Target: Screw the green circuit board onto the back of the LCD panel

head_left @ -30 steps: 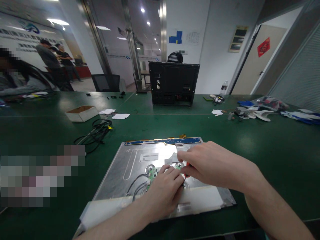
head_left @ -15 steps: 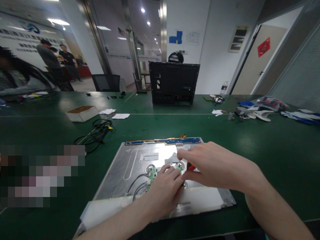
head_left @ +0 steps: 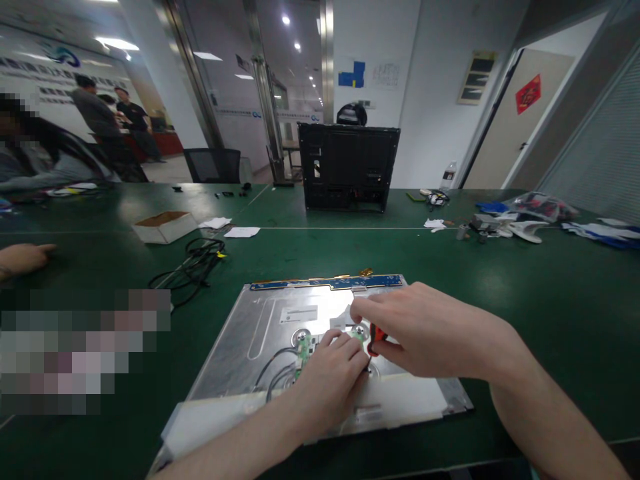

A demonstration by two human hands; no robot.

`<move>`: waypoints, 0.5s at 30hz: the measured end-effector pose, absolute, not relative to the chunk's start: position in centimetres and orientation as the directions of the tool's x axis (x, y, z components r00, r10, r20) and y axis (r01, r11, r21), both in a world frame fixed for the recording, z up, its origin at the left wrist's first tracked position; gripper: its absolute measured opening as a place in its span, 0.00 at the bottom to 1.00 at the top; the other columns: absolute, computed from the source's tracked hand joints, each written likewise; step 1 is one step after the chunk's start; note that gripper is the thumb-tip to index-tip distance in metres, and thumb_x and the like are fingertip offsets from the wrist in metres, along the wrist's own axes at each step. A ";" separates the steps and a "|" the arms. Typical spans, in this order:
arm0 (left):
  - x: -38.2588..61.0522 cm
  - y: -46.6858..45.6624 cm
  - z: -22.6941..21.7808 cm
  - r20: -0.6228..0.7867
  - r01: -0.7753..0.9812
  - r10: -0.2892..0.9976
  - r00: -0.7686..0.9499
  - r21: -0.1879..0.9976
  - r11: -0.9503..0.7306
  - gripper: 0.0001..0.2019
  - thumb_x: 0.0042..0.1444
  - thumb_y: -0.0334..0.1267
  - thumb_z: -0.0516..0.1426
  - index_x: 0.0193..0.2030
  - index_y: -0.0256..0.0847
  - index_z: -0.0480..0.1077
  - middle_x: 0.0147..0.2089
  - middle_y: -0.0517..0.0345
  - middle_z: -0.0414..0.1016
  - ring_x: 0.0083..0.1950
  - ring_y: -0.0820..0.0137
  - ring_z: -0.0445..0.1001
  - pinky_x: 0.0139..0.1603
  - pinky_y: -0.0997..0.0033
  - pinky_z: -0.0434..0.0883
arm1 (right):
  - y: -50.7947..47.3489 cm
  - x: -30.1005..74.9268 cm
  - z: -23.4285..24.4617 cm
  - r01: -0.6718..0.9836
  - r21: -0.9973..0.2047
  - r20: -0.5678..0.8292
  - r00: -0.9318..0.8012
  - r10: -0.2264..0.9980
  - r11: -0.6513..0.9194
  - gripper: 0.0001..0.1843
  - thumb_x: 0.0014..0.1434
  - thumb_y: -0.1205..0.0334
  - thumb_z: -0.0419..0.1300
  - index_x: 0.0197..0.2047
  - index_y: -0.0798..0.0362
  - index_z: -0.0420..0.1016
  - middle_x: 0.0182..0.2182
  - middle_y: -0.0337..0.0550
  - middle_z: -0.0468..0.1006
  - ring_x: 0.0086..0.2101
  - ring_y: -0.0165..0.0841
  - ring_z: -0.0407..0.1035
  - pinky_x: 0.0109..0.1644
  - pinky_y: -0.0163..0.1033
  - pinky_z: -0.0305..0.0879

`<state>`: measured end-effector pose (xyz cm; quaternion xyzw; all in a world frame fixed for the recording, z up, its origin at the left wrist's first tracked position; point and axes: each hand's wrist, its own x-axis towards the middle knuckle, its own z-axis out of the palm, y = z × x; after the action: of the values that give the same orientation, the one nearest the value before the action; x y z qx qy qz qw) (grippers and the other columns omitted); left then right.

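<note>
A flat metal-backed display panel (head_left: 235, 363) lies face down before me, with a long blue circuit strip (head_left: 367, 282) along its far edge. Across its middle sits a green circuit board (head_left: 303, 347), joined to dark cables and partly hidden by my left hand (head_left: 333, 373). The fingers of that hand are bent and close together over the board; its thumb side is hidden. My right hand (head_left: 400, 327) is closed around the red and black handle of a screwdriver (head_left: 374, 339), pointed down beside my left fingers. Its tip is hard to make out.
A black monitor housing (head_left: 350, 167) stands at the back of the green table (head_left: 500, 300). To the left are coiled black cables (head_left: 193, 263) and an open white box (head_left: 165, 228). Another person's hand (head_left: 25, 259) reaches in from the left edge. Bags and parts lie at the right.
My right hand has shifted slightly left and turned, showing more of the screwdriver's handle. My left hand stays in place. Another person's hand has come into view at the left.
</note>
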<state>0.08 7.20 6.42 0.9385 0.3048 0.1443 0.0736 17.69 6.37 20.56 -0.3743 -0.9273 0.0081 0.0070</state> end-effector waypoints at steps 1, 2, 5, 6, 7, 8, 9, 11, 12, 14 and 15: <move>0.1 7.2 6.4 0.222 0.551 0.592 0.774 0.225 -0.804 0.06 0.62 0.33 0.51 0.40 0.41 0.70 0.43 0.53 0.73 0.46 0.61 0.70 0.56 0.54 0.59 | 6.4 17.7 20.6 0.691 -0.024 0.003 -0.723 0.691 0.722 0.04 0.59 0.65 0.55 0.39 0.51 0.64 0.34 0.41 0.77 0.34 0.35 0.71 0.29 0.37 0.53; 0.1 7.2 6.4 0.221 0.550 0.592 0.775 0.225 -0.804 0.06 0.61 0.33 0.52 0.40 0.41 0.70 0.43 0.53 0.73 0.46 0.61 0.70 0.56 0.54 0.59 | 6.4 17.7 20.6 0.689 -0.026 0.000 -0.724 0.690 0.724 0.04 0.60 0.65 0.55 0.40 0.51 0.65 0.35 0.41 0.77 0.34 0.35 0.71 0.30 0.37 0.54; 0.1 7.2 6.4 0.232 0.546 0.591 0.772 0.232 -0.805 0.07 0.60 0.31 0.52 0.43 0.41 0.70 0.43 0.53 0.74 0.47 0.61 0.70 0.56 0.54 0.60 | 6.4 17.7 20.6 0.701 -0.028 0.002 -0.713 0.701 0.713 0.05 0.60 0.61 0.57 0.39 0.50 0.65 0.34 0.40 0.78 0.33 0.36 0.71 0.29 0.37 0.53; 0.1 7.2 6.4 0.239 0.545 0.592 0.770 0.237 -0.804 0.07 0.60 0.31 0.53 0.43 0.41 0.69 0.44 0.53 0.74 0.47 0.61 0.70 0.55 0.54 0.60 | 6.5 17.7 20.5 0.711 -0.024 0.006 -0.703 0.711 0.703 0.05 0.60 0.60 0.57 0.39 0.50 0.65 0.33 0.40 0.78 0.32 0.36 0.71 0.28 0.37 0.52; 0.0 7.2 6.4 0.247 0.542 0.591 0.768 0.242 -0.805 0.08 0.60 0.30 0.52 0.44 0.41 0.69 0.44 0.53 0.74 0.47 0.61 0.70 0.55 0.54 0.60 | 6.5 17.7 20.4 0.722 -0.017 0.011 -0.692 0.722 0.692 0.05 0.60 0.60 0.57 0.38 0.50 0.66 0.32 0.39 0.77 0.31 0.36 0.71 0.27 0.37 0.51; 0.0 7.2 6.5 0.253 0.538 0.590 0.767 0.247 -0.806 0.08 0.60 0.30 0.52 0.43 0.41 0.69 0.45 0.53 0.74 0.48 0.61 0.70 0.55 0.54 0.60 | 6.6 17.6 20.3 0.731 -0.007 0.016 -0.682 0.731 0.682 0.05 0.60 0.59 0.57 0.38 0.50 0.66 0.31 0.38 0.77 0.30 0.36 0.71 0.27 0.37 0.50; 0.0 7.2 6.5 0.255 0.533 0.587 0.769 0.252 -0.808 0.08 0.60 0.30 0.52 0.43 0.41 0.69 0.45 0.53 0.74 0.48 0.61 0.70 0.55 0.54 0.60 | 6.6 17.6 20.2 0.738 0.003 0.020 -0.675 0.737 0.675 0.04 0.60 0.60 0.57 0.37 0.50 0.66 0.30 0.38 0.77 0.29 0.35 0.71 0.26 0.37 0.49; 0.0 7.2 6.6 0.251 0.529 0.584 0.772 0.257 -0.809 0.07 0.60 0.29 0.52 0.42 0.41 0.70 0.45 0.53 0.75 0.48 0.61 0.70 0.56 0.54 0.60 | 6.7 17.6 20.1 0.737 0.013 0.020 -0.676 0.737 0.676 0.03 0.61 0.61 0.55 0.36 0.50 0.66 0.29 0.38 0.77 0.29 0.35 0.71 0.25 0.37 0.48; 0.0 7.2 6.6 0.246 0.531 0.585 0.773 0.256 -0.808 0.07 0.60 0.29 0.52 0.42 0.41 0.69 0.45 0.53 0.75 0.48 0.61 0.70 0.56 0.55 0.60 | 6.7 17.6 20.1 0.733 0.014 0.016 -0.681 0.732 0.680 0.02 0.61 0.62 0.55 0.36 0.50 0.66 0.30 0.38 0.77 0.29 0.35 0.71 0.25 0.37 0.48; 0.0 7.2 6.6 0.236 0.537 0.588 0.774 0.249 -0.806 0.07 0.60 0.30 0.52 0.42 0.41 0.69 0.44 0.53 0.75 0.47 0.61 0.70 0.56 0.54 0.59 | 6.6 17.6 20.2 0.725 0.008 0.010 -0.689 0.725 0.689 0.01 0.60 0.64 0.55 0.37 0.51 0.65 0.31 0.39 0.77 0.30 0.35 0.71 0.26 0.37 0.49; 0.1 7.2 6.5 0.233 0.539 0.588 0.774 0.243 -0.806 0.07 0.60 0.31 0.52 0.43 0.41 0.69 0.44 0.53 0.74 0.47 0.61 0.71 0.56 0.54 0.59 | 6.6 17.6 20.3 0.720 0.003 0.008 -0.694 0.720 0.694 0.02 0.59 0.64 0.55 0.37 0.51 0.65 0.31 0.39 0.77 0.31 0.35 0.72 0.26 0.37 0.49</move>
<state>0.05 7.21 6.54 0.9384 0.3003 0.1504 0.0815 17.64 6.59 20.34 -0.3913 -0.9202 -0.0030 0.0031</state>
